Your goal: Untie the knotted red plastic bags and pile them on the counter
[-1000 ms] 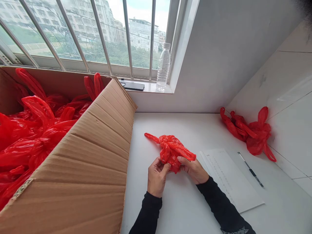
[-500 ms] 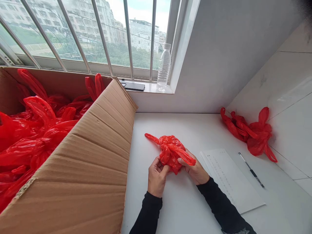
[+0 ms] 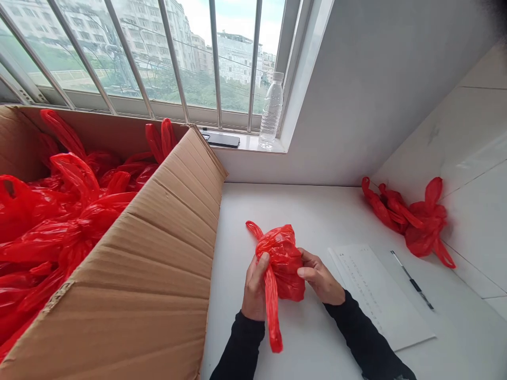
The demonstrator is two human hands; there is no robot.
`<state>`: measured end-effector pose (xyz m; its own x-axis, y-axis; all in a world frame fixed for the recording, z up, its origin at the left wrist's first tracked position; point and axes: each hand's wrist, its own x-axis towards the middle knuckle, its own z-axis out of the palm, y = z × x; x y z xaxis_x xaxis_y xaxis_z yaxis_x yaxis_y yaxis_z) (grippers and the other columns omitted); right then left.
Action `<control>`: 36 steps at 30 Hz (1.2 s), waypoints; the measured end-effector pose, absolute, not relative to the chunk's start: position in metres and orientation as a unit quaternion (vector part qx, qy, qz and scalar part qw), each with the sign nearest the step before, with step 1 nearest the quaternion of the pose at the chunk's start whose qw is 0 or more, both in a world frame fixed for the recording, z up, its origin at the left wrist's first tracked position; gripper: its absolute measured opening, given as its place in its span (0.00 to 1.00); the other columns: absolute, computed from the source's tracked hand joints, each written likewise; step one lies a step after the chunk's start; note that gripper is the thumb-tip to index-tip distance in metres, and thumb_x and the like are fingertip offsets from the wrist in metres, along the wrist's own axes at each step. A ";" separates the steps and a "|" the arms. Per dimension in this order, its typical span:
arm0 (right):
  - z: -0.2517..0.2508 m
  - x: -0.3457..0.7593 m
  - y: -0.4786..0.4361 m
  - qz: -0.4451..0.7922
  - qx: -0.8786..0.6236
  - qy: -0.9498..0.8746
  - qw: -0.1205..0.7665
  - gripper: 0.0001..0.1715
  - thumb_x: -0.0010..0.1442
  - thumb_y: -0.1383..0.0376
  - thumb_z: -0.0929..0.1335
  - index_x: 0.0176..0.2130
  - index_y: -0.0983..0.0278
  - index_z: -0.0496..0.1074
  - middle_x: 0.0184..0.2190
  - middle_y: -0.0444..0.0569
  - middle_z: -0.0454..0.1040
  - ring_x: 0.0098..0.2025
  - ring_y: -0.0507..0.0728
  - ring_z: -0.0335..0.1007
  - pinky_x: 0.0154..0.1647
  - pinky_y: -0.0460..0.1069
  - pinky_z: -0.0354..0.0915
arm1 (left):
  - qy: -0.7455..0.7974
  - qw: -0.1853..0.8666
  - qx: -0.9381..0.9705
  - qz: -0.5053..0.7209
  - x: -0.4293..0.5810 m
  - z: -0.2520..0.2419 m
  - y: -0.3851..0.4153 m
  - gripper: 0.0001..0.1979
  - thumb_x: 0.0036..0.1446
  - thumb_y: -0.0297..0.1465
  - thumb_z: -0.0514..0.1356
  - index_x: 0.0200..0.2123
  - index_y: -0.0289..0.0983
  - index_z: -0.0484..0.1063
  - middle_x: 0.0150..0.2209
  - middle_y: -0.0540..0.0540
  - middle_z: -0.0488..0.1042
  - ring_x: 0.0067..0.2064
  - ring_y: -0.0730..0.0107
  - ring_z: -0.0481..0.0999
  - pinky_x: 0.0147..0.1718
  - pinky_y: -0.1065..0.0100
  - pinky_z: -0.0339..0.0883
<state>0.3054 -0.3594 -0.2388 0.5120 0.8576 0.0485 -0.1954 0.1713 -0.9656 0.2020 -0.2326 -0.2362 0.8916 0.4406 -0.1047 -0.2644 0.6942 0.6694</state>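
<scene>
A knotted red plastic bag (image 3: pixel 287 269) is held between my two hands above the white table. My left hand (image 3: pixel 254 287) grips its left side, thumb pressed on the plastic near the knot. One handle loop hangs down past that hand, and the other sticks out to the upper left. My right hand (image 3: pixel 322 279) pinches the bag's right edge between thumb and fingers. What the bag contains is hidden by the crumpled plastic.
A cardboard box (image 3: pixel 158 264) full of red bags (image 3: pixel 75 221) stands at left. Right of my hands lie paper sheets (image 3: pixel 380 295), a pen (image 3: pixel 412 281) and more red bags (image 3: pixel 425 227). A bottle (image 3: pixel 271 111) and a phone (image 3: pixel 222 139) rest on the windowsill.
The bag has been turned in my hands: the loop that pointed right now hangs down at the left. My left thumb has moved up toward the knot, and my right hand grips the side.
</scene>
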 end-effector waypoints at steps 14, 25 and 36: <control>-0.238 0.306 -0.349 0.317 -0.543 -0.191 0.754 0.19 0.63 0.52 0.67 0.48 0.60 0.71 0.44 0.50 0.76 0.45 0.61 0.73 0.46 0.53 0.67 | 0.136 0.851 0.465 0.205 0.203 -0.250 -0.232 0.19 0.52 0.24 0.60 0.48 0.40 0.74 0.45 0.46 0.77 0.46 0.61 0.74 0.48 0.65 0.65; -0.246 0.299 -0.358 0.324 -0.573 -0.113 0.745 0.29 0.55 0.51 0.73 0.54 0.56 0.70 0.47 0.49 0.77 0.48 0.64 0.74 0.47 0.54 0.71 | 0.129 0.824 0.514 0.200 0.194 -0.243 -0.243 0.23 0.43 0.19 0.57 0.45 0.38 0.75 0.39 0.49 0.76 0.40 0.66 0.71 0.42 0.68 0.64; -0.284 0.301 -0.371 0.311 -0.641 -0.065 0.698 0.25 0.51 0.47 0.71 0.49 0.46 0.75 0.41 0.57 0.79 0.39 0.73 0.79 0.28 0.60 0.77 | 0.172 0.785 0.540 0.250 0.181 -0.246 -0.251 0.19 0.47 0.29 0.66 0.45 0.35 0.77 0.40 0.43 0.80 0.39 0.61 0.76 0.42 0.64 0.66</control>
